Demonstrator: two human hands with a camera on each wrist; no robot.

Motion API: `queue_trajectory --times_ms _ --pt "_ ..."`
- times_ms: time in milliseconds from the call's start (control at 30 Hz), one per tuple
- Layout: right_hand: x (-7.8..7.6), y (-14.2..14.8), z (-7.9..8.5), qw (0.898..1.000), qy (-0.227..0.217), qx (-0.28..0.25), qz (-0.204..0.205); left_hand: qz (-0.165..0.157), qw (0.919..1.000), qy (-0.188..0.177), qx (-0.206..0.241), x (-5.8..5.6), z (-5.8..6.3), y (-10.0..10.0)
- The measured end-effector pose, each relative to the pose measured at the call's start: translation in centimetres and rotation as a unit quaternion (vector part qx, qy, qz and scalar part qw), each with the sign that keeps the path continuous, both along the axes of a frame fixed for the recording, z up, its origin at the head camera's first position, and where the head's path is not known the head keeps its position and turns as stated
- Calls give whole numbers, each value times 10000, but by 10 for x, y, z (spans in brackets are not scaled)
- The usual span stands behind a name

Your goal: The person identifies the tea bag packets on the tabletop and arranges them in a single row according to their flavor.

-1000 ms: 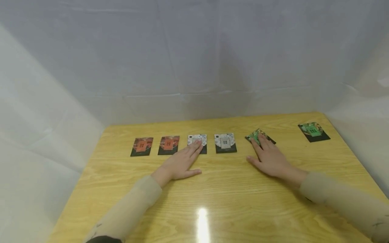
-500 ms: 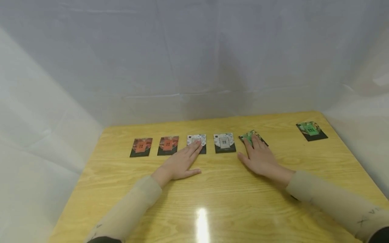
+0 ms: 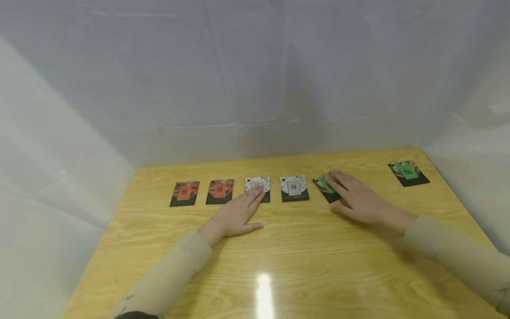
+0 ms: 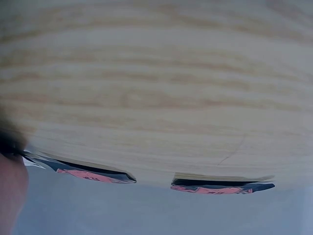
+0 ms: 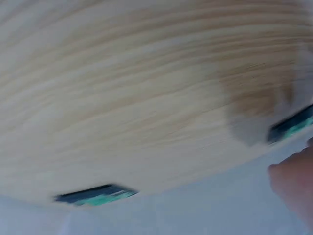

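My left hand (image 3: pixel 239 213) lies flat, fingers straight, its fingertips on a white-and-black packet (image 3: pixel 252 180). To the right is a second white-and-black packet (image 3: pixel 295 188), untouched. My right hand (image 3: pixel 360 201) reaches with extended fingers over the right side of a green-and-black packet (image 3: pixel 327 188). This packet lies tilted in the row, and the fingers cover part of its right edge. In the right wrist view the same green packet (image 5: pixel 292 126) shows beside my blurred fingers (image 5: pixel 296 181).
Two red-and-black packets (image 3: pixel 185 193) (image 3: pixel 220 191) lie left of my left hand. Another green-and-black packet (image 3: pixel 409 173) sits near the far right corner of the wooden table (image 3: pixel 303 261). Pale sheeting (image 3: pixel 255 79) hangs behind the table's back edge.
My right hand slid the tilted green packet left towards the white ones, then shifted right to its right edge. The packet has turned more upright. My left hand has stayed still.
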State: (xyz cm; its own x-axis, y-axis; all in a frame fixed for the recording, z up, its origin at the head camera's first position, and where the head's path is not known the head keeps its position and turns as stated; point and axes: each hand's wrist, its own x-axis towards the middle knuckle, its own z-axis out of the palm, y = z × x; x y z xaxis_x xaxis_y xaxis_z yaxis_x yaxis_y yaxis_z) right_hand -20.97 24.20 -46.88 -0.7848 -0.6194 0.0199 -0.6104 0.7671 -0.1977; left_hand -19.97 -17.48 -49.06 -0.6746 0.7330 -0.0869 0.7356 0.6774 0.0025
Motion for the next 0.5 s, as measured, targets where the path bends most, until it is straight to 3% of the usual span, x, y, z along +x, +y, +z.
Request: queue_trajectory --times_ms 233,500 --pt "-9 23 -6 9960 338 247 791 13 10000 2 -7 1 0 -1" --pt "-23 26 -11 9836 841 300 1569 -5 10000 86 16 1 -2 0"
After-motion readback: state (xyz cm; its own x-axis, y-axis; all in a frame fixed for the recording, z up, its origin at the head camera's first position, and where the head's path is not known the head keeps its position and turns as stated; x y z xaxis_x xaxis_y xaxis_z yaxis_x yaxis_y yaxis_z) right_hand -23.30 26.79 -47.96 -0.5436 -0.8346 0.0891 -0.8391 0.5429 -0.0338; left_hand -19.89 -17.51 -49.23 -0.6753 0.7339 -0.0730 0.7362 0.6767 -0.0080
